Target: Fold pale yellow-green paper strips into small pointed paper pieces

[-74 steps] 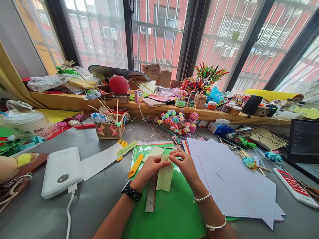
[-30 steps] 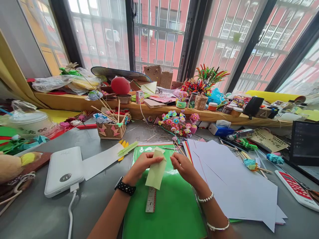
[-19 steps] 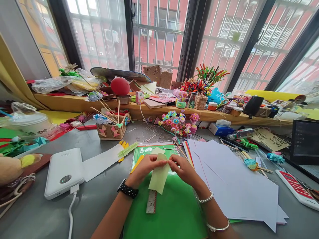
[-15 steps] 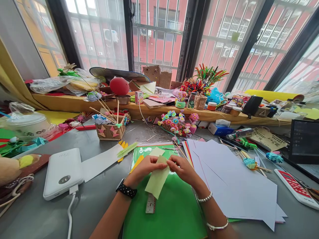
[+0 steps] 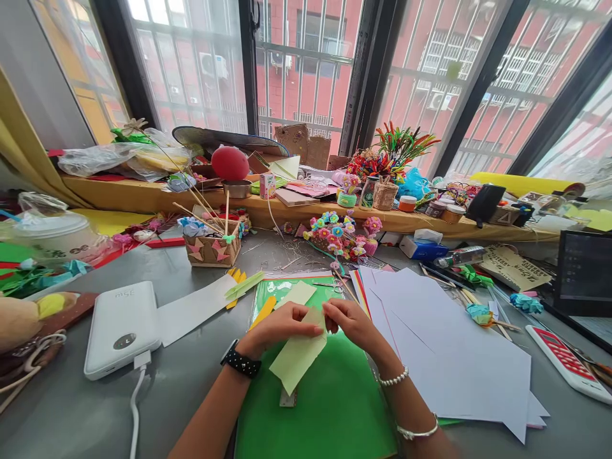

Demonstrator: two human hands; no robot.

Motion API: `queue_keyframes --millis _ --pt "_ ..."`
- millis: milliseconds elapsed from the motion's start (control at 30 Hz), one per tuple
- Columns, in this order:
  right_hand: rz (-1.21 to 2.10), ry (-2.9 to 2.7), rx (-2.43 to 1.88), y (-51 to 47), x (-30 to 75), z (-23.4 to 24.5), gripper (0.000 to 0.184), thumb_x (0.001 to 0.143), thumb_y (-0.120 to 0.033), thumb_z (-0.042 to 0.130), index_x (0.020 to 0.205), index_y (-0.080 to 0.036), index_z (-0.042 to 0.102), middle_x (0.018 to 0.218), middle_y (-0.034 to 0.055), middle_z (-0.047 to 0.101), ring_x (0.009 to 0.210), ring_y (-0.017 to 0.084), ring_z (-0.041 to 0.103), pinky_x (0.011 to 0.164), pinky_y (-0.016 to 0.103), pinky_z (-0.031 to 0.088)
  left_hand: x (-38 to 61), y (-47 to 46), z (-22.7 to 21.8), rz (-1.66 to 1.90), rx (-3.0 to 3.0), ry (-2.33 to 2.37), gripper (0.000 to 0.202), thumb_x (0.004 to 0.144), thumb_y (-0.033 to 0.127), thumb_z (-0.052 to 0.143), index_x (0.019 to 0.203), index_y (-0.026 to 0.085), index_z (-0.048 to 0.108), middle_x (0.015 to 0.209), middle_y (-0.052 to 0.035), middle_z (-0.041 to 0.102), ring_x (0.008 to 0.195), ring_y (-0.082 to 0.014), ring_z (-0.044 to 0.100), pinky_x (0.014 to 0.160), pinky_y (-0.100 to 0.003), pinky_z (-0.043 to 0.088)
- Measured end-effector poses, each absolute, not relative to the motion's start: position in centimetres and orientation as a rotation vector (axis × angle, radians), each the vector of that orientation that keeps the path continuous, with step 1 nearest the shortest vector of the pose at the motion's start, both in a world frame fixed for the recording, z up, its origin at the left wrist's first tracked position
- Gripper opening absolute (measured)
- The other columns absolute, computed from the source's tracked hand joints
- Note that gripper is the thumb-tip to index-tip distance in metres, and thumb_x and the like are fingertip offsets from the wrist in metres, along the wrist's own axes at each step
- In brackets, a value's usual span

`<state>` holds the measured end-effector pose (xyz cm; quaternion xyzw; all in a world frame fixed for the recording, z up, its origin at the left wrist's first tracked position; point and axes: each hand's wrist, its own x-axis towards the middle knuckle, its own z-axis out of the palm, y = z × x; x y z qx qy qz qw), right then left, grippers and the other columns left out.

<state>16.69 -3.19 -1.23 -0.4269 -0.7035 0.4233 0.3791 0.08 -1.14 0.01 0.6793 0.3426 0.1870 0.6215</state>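
Fingers and thumb of your left hand (image 5: 282, 326) were pressed flat together on a pale green paper strip (image 5: 300, 357), the thumb lying across its face with hardly any gap beneath it. Your right hand (image 5: 354, 326) had its thumb and forefinger drawn into a tight pinch at the strip's upper right end, the other fingers curled under. Of the writing around you, the plainest was on the white power bank (image 5: 122, 328), whose mark seemed to read "35W", upside down from your side; the digits in its round display could not be made out. Dark lettering covered the brown paper sheet (image 5: 516, 266) and more was printed on the lidded cup (image 5: 60, 239) and the small pink-and-white carton (image 5: 268, 186), all of it too small for you to read. You had the strip above the green folder (image 5: 329, 401), its long axis running slantwise, from the upper end between your hands down to a free end that pointed left and toward you. That free end covered most of the ruler (image 5: 287, 400), leaving only the near tip in your sight. Just beyond your left hand lay a second pale green piece (image 5: 302, 293) and an orange folded strip (image 5: 262, 311), with the scissors (image 5: 337, 287) near the folder's far edge. White sheets (image 5: 459, 350) were spread to your right, and a red-and-white calculator (image 5: 568, 363) lay past them.
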Motion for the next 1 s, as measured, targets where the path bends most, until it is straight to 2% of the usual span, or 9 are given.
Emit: queue_keyframes --millis 100,200,300,433,533,600,767,867,1000 --pt "0.976 -1.832 -1.148 -3.1 16.9 -1.3 0.028 0.071 -0.041 0.051 0.058 -0.016 0.050 0.050 -0.0030 0.047 0.046 0.008 0.042 0.042 0.020 0.030 0.3 -1.1 -0.2 0.394 1.572 0.807 0.025 0.060 0.036 0.059 0.060 0.011 0.057 0.049 0.0055 0.041 0.045 -0.0053 0.033 0.042 -0.018 0.021" --pt "0.945 -1.739 -1.177 -2.9 17.1 -1.5 0.025 0.066 -0.039 0.057 0.057 -0.016 0.051 0.048 -0.0038 0.047 0.044 0.008 0.041 0.041 0.019 0.029 0.5 -0.9 -0.6 0.444 1.554 0.830 0.024 0.060 0.035 0.061 0.063 0.011 0.058 0.052 0.0049 0.046 0.047 -0.0057 0.037 0.042 -0.018 0.024" --pt "0.949 -1.445 -1.205 -2.6 17.4 -1.6 0.025 0.066 -0.039 0.057 0.058 -0.016 0.049 0.045 -0.0042 0.049 0.039 0.007 0.042 0.038 0.019 0.030 0.6 -0.5 -0.8 0.656 1.397 0.921 0.031 0.057 0.032 0.065 0.081 0.014 0.057 0.065 0.0018 0.056 0.055 -0.0087 0.048 0.047 -0.018 0.034" --pt "1.066 -1.088 -1.171 -2.3 17.6 -1.6 0.025 0.064 -0.038 0.059 0.062 -0.016 0.049 0.052 -0.0006 0.058 0.042 0.009 0.052 0.038 0.018 0.035 0.6 -0.4 -0.6 0.927 1.109 0.933 0.049 0.057 0.029 0.067 0.100 0.018 0.046 0.088 -0.0057 0.059 0.077 -0.0152 0.057 0.067 -0.026 0.045" --pt "1.192 -0.982 -1.112 -2.3 17.1 -1.7 0.024 0.062 -0.035 0.061 0.065 -0.015 0.049 0.062 0.0031 0.064 0.052 0.011 0.058 0.044 0.019 0.041 1.0 -0.7 -0.4 0.855 1.119 0.852 0.042 0.060 0.033 0.064 0.096 0.016 0.051 0.092 -0.0095 0.060 0.080 -0.0179 0.058 0.072 -0.030 0.045" --pt "1.256 -0.989 -1.079 -2.5 16.5 -1.8 0.023 0.062 -0.034 0.061 0.065 -0.015 0.049 0.063 0.0037 0.064 0.052 0.012 0.059 0.043 0.019 0.041 1.3 -0.9 -0.6 0.815 1.196 0.835 0.035 0.060 0.033 0.064 0.089 0.014 0.057 0.089 -0.0088 0.062 0.079 -0.0187 0.058 0.071 -0.030 0.045" --pt "1.291 -1.186 -1.077 -2.9 15.5 -2.1 0.021 0.067 -0.034 0.057 0.062 -0.015 0.049 0.054 0.0002 0.061 0.035 0.005 0.046 0.032 0.015 0.025 1.6 -0.9 -1.0 0.947 1.220 0.904 0.027 0.061 0.035 0.062 0.079 0.013 0.063 0.081 -0.0053 0.065 0.077 -0.0182 0.059 0.073 -0.028 0.044" --pt "1.238 -1.271 -1.124 -2.8 15.6 -2.1 0.022 0.069 -0.035 0.054 0.060 -0.014 0.052 0.051 -0.0006 0.059 0.033 0.004 0.040 0.034 0.016 0.025 1.5 -0.8 -1.0 0.958 1.181 0.926 0.027 0.060 0.034 0.063 0.077 0.013 0.064 0.080 -0.0051 0.066 0.076 -0.0182 0.059 0.073 -0.028 0.044" --pt "1.174 -1.347 -1.176 -2.6 16.0 -2.1 0.027 0.072 -0.036 0.049 0.060 -0.014 0.057 0.051 -0.0003 0.058 0.034 0.005 0.039 0.035 0.018 0.028 1.5 -0.8 -0.9 0.973 1.152 0.903 0.029 0.060 0.034 0.063 0.079 0.013 0.064 0.078 -0.0057 0.067 0.075 -0.0189 0.060 0.074 -0.030 0.045"
